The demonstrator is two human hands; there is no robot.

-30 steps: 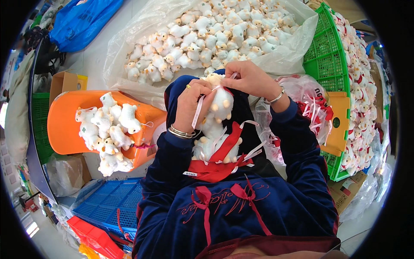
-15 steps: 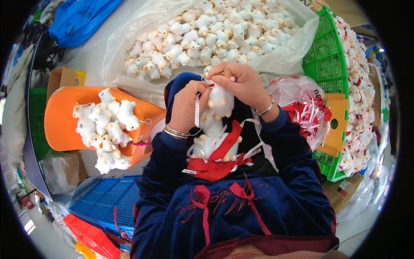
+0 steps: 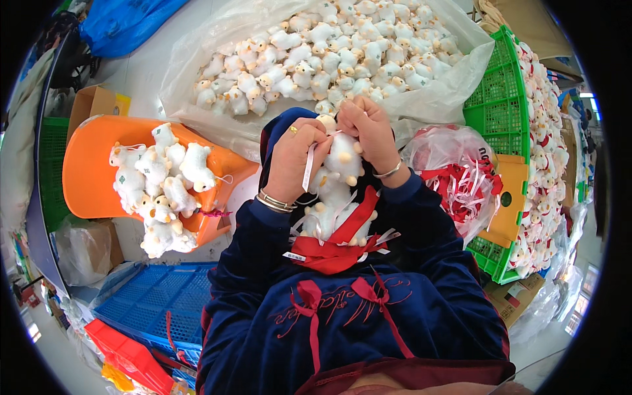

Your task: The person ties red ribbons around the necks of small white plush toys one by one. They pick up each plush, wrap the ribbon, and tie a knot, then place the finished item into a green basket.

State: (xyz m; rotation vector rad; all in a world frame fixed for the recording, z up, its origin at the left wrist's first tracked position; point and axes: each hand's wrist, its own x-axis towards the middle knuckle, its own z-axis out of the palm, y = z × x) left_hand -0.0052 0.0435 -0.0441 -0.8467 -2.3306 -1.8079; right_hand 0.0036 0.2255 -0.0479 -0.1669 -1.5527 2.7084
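Note:
Above my lap, a white plush animal (image 3: 343, 158) with tan feet hangs between my hands, its head toward the far side. My left hand (image 3: 294, 158) is closed in a pinch on a white ribbon (image 3: 309, 168), whose loose end dangles below the fingers. At the toy's neck my right hand (image 3: 370, 135) is also pinched, apparently on the ribbon's other part; the fingers mostly hide it. More white plush animals (image 3: 319, 220) lie on my lap under it. Red fabric strips (image 3: 329, 257) with white ribbon ends rest across and in front of them.
A big clear plastic sheet (image 3: 178, 79) holds a heap of plush animals (image 3: 316, 56) ahead. Left, an orange stool (image 3: 92, 171) carries several more. At right are a bag of red pieces (image 3: 461, 191) and a green crate (image 3: 490, 92). Blue crates (image 3: 155, 296) stand at lower left.
My right hand has moved slightly left and turned, its fingers now curled more tightly by the toy's neck. The toy has shifted a little to the right and tilted.

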